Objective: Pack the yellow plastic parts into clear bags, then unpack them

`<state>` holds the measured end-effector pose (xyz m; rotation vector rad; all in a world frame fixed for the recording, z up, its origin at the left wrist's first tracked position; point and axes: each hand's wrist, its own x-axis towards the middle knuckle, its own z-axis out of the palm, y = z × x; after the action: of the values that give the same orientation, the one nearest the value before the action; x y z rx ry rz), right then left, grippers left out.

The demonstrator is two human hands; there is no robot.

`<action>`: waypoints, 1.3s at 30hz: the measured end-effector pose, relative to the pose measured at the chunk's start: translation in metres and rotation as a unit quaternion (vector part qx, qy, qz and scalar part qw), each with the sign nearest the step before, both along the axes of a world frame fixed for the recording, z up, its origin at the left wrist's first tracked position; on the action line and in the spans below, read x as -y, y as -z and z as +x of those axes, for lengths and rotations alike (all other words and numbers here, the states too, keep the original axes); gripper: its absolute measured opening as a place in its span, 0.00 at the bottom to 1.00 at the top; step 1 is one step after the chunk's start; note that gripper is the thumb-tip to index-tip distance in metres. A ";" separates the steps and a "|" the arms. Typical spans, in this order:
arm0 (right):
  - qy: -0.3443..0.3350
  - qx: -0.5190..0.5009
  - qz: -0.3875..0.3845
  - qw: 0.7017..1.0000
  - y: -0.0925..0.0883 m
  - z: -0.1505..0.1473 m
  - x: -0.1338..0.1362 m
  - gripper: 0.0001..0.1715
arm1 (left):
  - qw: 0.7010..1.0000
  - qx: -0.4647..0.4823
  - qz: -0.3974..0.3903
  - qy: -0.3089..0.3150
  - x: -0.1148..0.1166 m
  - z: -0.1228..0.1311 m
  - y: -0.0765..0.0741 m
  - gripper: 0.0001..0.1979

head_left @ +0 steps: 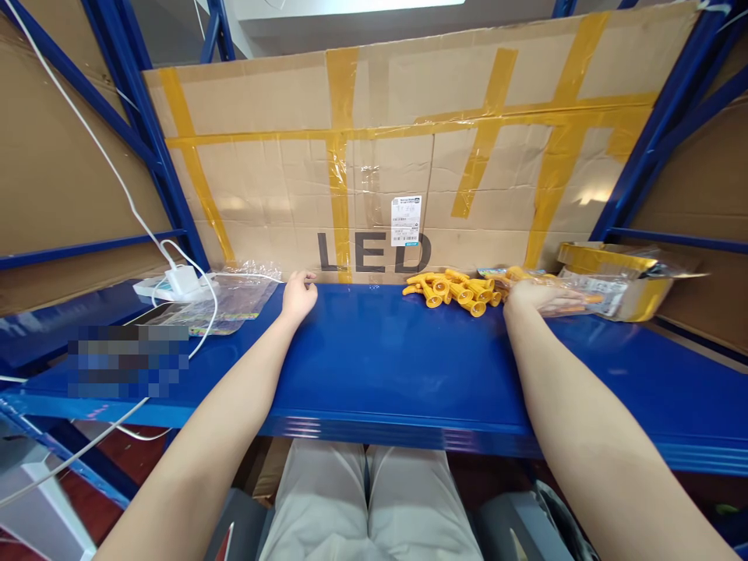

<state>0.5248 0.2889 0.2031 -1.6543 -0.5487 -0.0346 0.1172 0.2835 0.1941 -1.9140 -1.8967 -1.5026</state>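
— What is standing behind the pile (453, 290) of yellow parts?
— A big cardboard (409, 156) is leaning there. The blue shelf (379, 366) is lying under the pile.
— What is sitting to the right of the pile?
— A taped box (619, 284), and a clear bag (576, 302) is lying closer in.
— And the hands?
— The right hand (534, 298) is touching the pile's right edge, with its fingers lying flat and together on the bag. The left hand (299, 296) is resting well left of the pile, with its fingers curling in on nothing.

Both arms stretch forward, the left hand (299, 294) curled loosely, the right hand (534, 298) lying palm down.
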 end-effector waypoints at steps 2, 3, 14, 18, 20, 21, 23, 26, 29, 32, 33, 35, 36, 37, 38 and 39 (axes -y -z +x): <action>0.028 -0.052 -0.019 0.998 -0.002 -0.005 0.005 0.44 | 1.000 -0.002 -0.005 -0.001 0.001 0.000 0.000 0.13; 0.034 -0.066 -0.027 0.997 -0.003 -0.007 0.006 0.44 | 1.000 -0.004 -0.008 -0.003 0.001 0.001 -0.001 0.13; -0.074 0.280 0.052 0.956 -0.008 -0.025 -0.017 0.40 | 0.975 -0.119 -0.179 -0.063 -0.004 -0.001 0.007 0.22; -0.188 0.357 0.109 0.908 -0.018 -0.056 -0.012 0.28 | 0.935 -0.155 -0.297 -0.116 0.000 0.000 0.008 0.30; -0.244 0.387 0.094 0.884 -0.020 -0.074 -0.007 0.21 | 0.920 -0.162 -0.325 -0.147 0.003 -0.001 0.006 0.34; -0.269 0.410 0.076 0.868 -0.020 -0.082 -0.004 0.19 | 0.915 -0.159 -0.333 -0.164 0.004 -0.002 0.005 0.36; -0.310 0.449 0.024 0.838 -0.019 -0.096 0.001 0.15 | 0.908 -0.143 -0.339 -0.199 0.005 -0.006 0.002 0.39; -0.370 0.492 -0.068 0.785 -0.012 -0.109 0.005 0.12 | 0.903 -0.116 -0.337 -0.240 0.006 -0.013 0.000 0.41; -0.400 0.512 -0.153 0.745 -0.004 -0.111 0.003 0.12 | 0.897 -0.097 -0.340 -0.264 0.006 -0.020 0.000 0.41; -0.402 0.513 -0.196 0.733 0.001 -0.107 -0.001 0.13 | 0.899 -0.073 -0.336 -0.272 0.005 -0.026 0.003 0.41; -0.401 0.511 -0.203 0.732 0.002 -0.105 -0.002 0.13 | 0.901 -0.065 -0.332 -0.270 0.004 -0.028 0.004 0.41; -0.399 0.509 -0.212 0.733 0.003 -0.102 -0.004 0.14 | 0.904 -0.047 -0.330 -0.268 0.002 -0.032 0.007 0.41; -0.399 0.508 -0.214 0.732 0.003 -0.101 -0.004 0.14 | 0.904 -0.038 -0.330 -0.268 0.001 -0.034 0.009 0.41; -0.399 0.507 -0.215 0.733 0.002 -0.101 -0.005 0.14 | 0.906 -0.028 -0.328 -0.267 -0.001 -0.036 0.011 0.41; -0.400 0.506 -0.216 0.733 0.002 -0.101 -0.005 0.14 | 0.909 -0.017 -0.321 -0.266 -0.003 -0.038 0.012 0.41; -0.401 0.505 -0.216 0.733 0.002 -0.101 -0.005 0.15 | 0.913 -0.005 -0.309 -0.267 -0.005 -0.040 0.014 0.41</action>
<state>0.4238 0.2940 0.2008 -1.5869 -2.2259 -0.1903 0.0772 0.2884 0.1805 -1.3262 -2.8150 -0.7825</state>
